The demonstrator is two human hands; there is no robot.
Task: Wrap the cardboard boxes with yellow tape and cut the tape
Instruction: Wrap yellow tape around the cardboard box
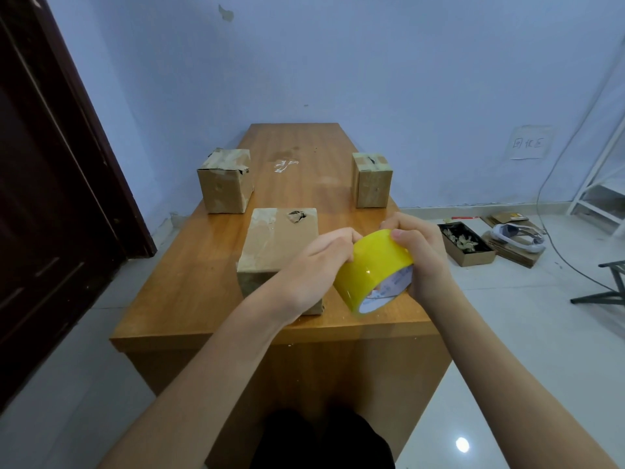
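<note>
A roll of yellow tape (370, 269) is held above the near right part of the wooden table (189, 289). My right hand (422, 255) grips the roll from the right, thumb on its top rim. My left hand (318, 262) has its fingertips curled onto the roll's upper left edge. Just behind my left hand lies a worn cardboard box (277, 245) with a torn hole on top. Two more cardboard boxes stand farther back, one at the left (226, 181) and one at the right (372, 180). No scissors or cutter shows.
A dark wooden door (50, 184) stands at the left. On the floor to the right lie an open box of scraps (468, 245), flat cardboard with a white headset (517, 233), a cable and a white rack (602, 184). A clear tape scrap (284, 165) sticks mid-table.
</note>
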